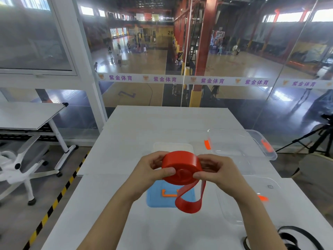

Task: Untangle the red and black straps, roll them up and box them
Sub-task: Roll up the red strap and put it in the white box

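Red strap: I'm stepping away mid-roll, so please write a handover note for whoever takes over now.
Left hand and right hand both grip the red strap, mostly rolled, loose loop hanging.
The black strap lies unrolled on the table, near right.
The clear box at the far right holds no strap.
Done: most of the red roll.
Left: finish it, roll the black strap, box both.

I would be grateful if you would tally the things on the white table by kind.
Straps: 2 (red strap, mostly rolled; black strap, partly out of frame)
Clear boxes: 2 (far box; near box)
Flat lids: 2 (blue lid; whitish lid)
Total: 6
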